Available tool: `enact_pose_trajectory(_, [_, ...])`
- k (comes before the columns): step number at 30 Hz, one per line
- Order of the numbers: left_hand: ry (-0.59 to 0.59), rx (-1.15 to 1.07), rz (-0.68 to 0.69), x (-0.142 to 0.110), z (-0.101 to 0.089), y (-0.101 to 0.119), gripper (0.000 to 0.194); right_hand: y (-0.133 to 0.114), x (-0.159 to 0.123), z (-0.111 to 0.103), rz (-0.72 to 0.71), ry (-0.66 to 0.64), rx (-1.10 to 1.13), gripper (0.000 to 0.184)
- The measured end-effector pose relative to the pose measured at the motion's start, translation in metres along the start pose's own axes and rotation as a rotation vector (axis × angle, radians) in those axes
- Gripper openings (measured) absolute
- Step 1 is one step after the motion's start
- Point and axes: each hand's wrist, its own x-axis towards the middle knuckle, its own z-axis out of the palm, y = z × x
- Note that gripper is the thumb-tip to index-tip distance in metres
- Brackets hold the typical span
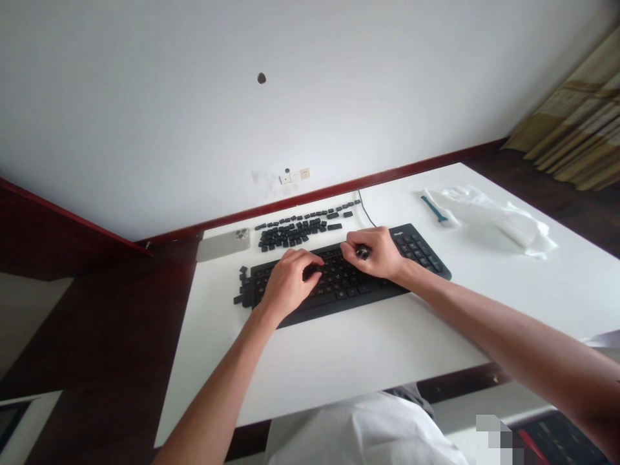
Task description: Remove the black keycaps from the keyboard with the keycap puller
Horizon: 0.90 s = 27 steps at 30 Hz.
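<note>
In the head view, across the black keyboard [339,289] on the white desk [339,361]: right hand [380,253] closed around a small dark piece [362,252], perhaps a keycap, and left hand [289,284] curled over the keys, any hold hidden. Loose keycaps [296,232] at twelve o'clock, just beyond the keyboard.

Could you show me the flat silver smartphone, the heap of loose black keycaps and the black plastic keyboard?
Flat silver smartphone [223,246]: head view, on its back panel.
Heap of loose black keycaps [288,236]: head view, on the keycaps' tops.
Black plastic keyboard [417,248]: head view, on the number keys at its right end.
</note>
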Motion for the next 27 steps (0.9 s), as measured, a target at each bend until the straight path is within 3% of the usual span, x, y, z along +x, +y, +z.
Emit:
enact_pose_trajectory(5, [0.093,0.021,-0.051,0.014,-0.01,-0.017,0.019,0.01,0.006,-0.013,-0.043,0.038,-0.087,0.032])
enact_pose_trajectory(8, [0.099,0.045,-0.061,0.035,-0.015,-0.028,0.018,0.027,0.012,-0.034,-0.016,0.13,-0.252,0.031])
enact_pose_trajectory(11, [0.048,0.171,-0.003,0.064,-0.018,-0.037,0.013,0.053,0.01,-0.066,0.099,0.165,-0.439,0.029])
enact_pose_trajectory(15, [0.013,0.263,0.031,0.091,-0.016,-0.046,0.013,0.083,-0.016,-0.112,0.165,-0.025,-0.68,0.029])
enact_pose_trajectory(19, [-0.025,0.319,0.053,0.097,-0.012,-0.057,0.017,0.091,-0.047,-0.143,0.164,-0.208,-0.791,0.022])
enact_pose_trajectory(23, [-0.124,0.349,0.103,0.095,-0.007,-0.06,0.021,0.086,-0.054,-0.147,0.142,-0.238,-0.846,0.021])
enact_pose_trajectory(27, [-0.169,0.41,0.084,0.096,-0.003,-0.058,0.024,0.083,-0.031,-0.127,0.134,-0.148,-0.806,0.022])
